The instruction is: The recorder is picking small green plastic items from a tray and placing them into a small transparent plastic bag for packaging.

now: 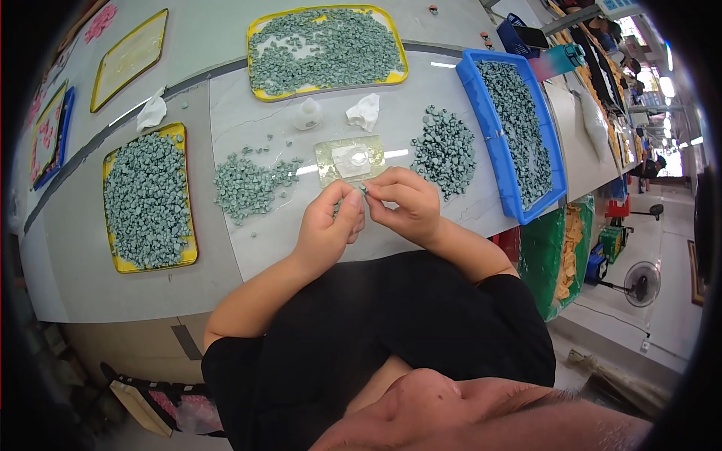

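Note:
My left hand [331, 225] and my right hand [402, 203] meet at the fingertips over the pale worktable [226, 278]. Between them they pinch a small grey-green piece [361, 191], mostly hidden by the fingers. Just beyond the fingertips lies a small clear yellowish mat [350, 159] with a white pad on it. A loose heap of grey-green pieces [244, 184] lies left of the hands. Another heap [445, 150] lies to the right.
A yellow tray [180, 135] of grey-green pieces sits at the left, another yellow tray [256, 86] at the back, and a blue tray [492, 150] at the right. A small white bottle [307, 114] and crumpled white cloths [365, 111] lie behind the mat. An empty yellow tray [129, 58] is farther back.

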Available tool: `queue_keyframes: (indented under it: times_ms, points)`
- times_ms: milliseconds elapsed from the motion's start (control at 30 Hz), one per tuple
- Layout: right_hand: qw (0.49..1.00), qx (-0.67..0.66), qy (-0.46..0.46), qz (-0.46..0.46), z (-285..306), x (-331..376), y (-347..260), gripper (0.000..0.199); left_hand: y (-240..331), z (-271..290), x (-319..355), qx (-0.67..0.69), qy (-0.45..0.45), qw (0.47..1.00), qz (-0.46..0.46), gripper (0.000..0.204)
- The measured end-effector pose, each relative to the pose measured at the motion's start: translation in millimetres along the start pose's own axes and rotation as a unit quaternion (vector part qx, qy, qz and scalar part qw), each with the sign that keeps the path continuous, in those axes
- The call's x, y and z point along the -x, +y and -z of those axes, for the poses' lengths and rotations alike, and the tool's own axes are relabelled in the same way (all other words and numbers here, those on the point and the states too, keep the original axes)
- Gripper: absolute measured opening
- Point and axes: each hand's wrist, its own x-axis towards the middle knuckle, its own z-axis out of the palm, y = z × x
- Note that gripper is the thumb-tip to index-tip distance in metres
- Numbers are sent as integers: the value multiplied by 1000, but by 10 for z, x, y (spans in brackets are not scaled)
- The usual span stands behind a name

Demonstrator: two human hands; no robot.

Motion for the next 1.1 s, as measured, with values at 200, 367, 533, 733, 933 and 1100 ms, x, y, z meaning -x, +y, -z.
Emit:
queue_keyframes:
  times_ms: [200, 367, 533, 733, 933, 1100]
  points:
    - [997, 29, -19, -64, 27, 56, -37, 20, 82, 19, -67, -95, 44, 992, 71, 20]
    - [966, 82, -171, -177, 380, 68, 188, 14, -13, 49, -129, -94, 91, 971, 200, 22]
    - [944, 251, -101, -187, 661, 58, 554, 17, -28, 21, -182, -143, 97, 950, 259, 23]
    - [907, 322, -187, -195, 708, -7, 705, 17, 74, 35, -219, 32, 96, 968, 229, 20]
    - [928, 197, -146, -279, 598, -16, 654, 15, 153, 46, -255, 115, 100, 980, 127, 16]
    - [954, 13, -101, -284, 415, -51, 396, 17, 171, 131, -267, 97, 119, 984, 95, 19]
